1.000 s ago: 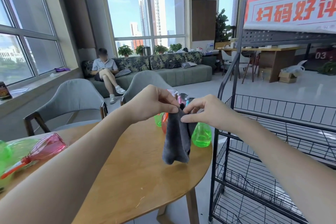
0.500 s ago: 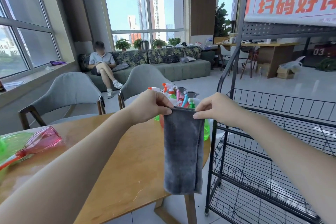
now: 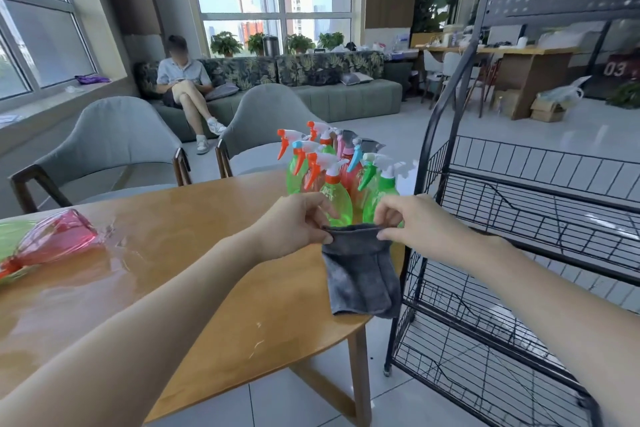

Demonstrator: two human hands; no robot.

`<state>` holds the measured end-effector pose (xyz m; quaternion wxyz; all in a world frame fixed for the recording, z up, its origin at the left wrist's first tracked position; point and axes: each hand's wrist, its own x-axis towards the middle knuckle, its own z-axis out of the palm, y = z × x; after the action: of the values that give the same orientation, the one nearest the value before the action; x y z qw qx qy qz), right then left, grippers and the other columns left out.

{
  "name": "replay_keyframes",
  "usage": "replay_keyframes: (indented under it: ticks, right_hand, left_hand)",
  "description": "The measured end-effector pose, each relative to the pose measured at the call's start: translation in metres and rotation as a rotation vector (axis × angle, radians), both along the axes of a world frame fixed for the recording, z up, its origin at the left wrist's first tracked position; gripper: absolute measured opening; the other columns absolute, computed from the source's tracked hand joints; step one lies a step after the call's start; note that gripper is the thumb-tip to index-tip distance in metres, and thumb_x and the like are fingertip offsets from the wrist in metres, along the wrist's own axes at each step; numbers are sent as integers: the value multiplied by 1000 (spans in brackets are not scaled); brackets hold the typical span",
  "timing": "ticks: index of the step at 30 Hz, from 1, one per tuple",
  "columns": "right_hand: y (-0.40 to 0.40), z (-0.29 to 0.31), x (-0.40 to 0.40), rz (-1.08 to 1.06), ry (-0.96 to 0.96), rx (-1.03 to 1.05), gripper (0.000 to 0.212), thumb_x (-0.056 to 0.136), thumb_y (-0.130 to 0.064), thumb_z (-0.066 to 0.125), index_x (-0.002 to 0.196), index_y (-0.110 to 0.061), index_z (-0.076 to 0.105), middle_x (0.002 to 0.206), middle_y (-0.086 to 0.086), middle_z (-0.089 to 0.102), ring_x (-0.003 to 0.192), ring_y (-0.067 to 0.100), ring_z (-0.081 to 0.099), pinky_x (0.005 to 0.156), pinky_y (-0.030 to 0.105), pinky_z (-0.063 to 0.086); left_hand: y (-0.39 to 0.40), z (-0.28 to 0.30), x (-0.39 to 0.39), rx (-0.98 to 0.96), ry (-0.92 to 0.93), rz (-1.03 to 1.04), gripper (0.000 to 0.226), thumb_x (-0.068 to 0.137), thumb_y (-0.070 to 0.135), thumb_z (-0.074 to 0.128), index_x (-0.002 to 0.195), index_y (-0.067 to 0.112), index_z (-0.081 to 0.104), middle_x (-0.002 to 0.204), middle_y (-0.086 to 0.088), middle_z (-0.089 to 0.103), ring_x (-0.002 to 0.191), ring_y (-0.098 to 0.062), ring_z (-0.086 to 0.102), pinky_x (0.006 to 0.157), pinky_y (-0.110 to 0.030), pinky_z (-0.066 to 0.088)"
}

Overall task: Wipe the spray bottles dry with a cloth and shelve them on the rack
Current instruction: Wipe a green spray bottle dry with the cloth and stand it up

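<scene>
Both forearms are bare up to the frame edge, with no sleeve showing, and the left hand (image 3: 294, 225) and right hand (image 3: 412, 222) are bare, fingers slim with short nails.

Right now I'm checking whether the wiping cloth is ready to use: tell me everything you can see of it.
The grey cloth looks soft and plush, like microfibre, and appears folded over. It hangs limp in the air, pinched along its top edge by the left hand and the right hand, fingers gripping each upper corner. It dangles in front of the wooden table edge, just before the cluster of spray bottles. It touches no bottle that I can see.
</scene>
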<state>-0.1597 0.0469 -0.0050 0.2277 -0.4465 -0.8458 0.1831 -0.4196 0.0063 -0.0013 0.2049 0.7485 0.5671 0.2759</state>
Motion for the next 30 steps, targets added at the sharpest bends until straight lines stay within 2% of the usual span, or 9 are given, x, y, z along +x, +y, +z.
replay_keyframes:
  ticks: [4, 7, 10, 12, 15, 18, 23, 27, 30]
  right_hand:
    - [-21, -33, 12, 91, -162, -43, 22, 91, -21, 80, 100, -39, 70, 93, -18, 68, 89, -4, 63, 84, 25, 53]
    - [-33, -53, 19, 148, -304, -131, 12, 89, -36, 81, 100, -38, 76, 93, -23, 69, 90, -7, 63, 87, 26, 54]
    - [-35, -60, 22, 83, -175, -200, 20, 86, -55, 77, 95, -37, 79, 93, -22, 73, 91, -5, 65, 87, 26, 55]
    - [-29, -63, 18, -11, -35, -119, 16, 96, -44, 71, 102, -33, 81, 101, -19, 74, 93, -3, 65, 92, 29, 54]
    - [-8, -70, 0, -72, -49, -28, 30, 104, -26, 62, 133, -22, 71, 132, -3, 68, 121, 13, 61, 110, 30, 44]
    - [11, -78, -12, -91, -154, -169, 52, 103, -26, 65, 153, -25, 50, 151, 4, 55, 141, 24, 49, 117, 39, 37]
    - [15, -78, -1, -65, -17, 53, 19, 93, -22, 78, 112, -24, 77, 101, -9, 65, 103, 13, 56, 91, 33, 45]
    - [-5, -88, 24, 79, 106, 203, 17, 85, -12, 82, 94, -26, 80, 96, -20, 63, 101, -2, 53, 90, 11, 37]
    - [-22, -100, 36, 197, 21, 213, 13, 86, -21, 81, 98, -28, 81, 100, -21, 63, 108, -4, 52, 94, 3, 33]
  left_hand:
    - [-28, -32, 10, -31, 136, -87, 27, 88, 12, 81, 102, 33, 72, 99, 10, 75, 93, -2, 68, 87, -25, 56]
    - [-43, -52, 12, -141, 213, -154, 14, 91, 25, 81, 105, 29, 80, 106, 15, 76, 97, 5, 65, 88, -16, 52]
    - [-44, -59, 10, -107, 74, -88, 10, 96, 31, 78, 101, 26, 84, 103, 19, 77, 93, 10, 66, 81, -10, 46]
    - [-29, -63, 9, -2, 82, 35, 14, 101, 26, 70, 109, 27, 81, 115, 13, 76, 103, 3, 65, 94, -25, 50]
    - [0, -70, 15, -54, 230, 134, 37, 105, 31, 61, 141, 30, 63, 143, -1, 64, 139, -27, 47, 116, -46, 39]
    - [20, -76, 24, -191, 362, 119, 48, 103, 37, 64, 150, 31, 54, 143, -2, 64, 138, -34, 42, 117, -53, 35]
    - [9, -78, 18, 97, 251, 115, 19, 100, 24, 68, 115, 31, 76, 118, 7, 70, 115, -24, 49, 103, -44, 43]
    - [-26, -84, 12, 271, 217, -29, 20, 94, 9, 72, 106, 25, 75, 115, 6, 64, 108, -17, 46, 96, -35, 45]
    - [-44, -93, 8, 231, 266, -164, 22, 93, 10, 69, 108, 24, 76, 114, 8, 67, 111, -20, 53, 98, -43, 48]
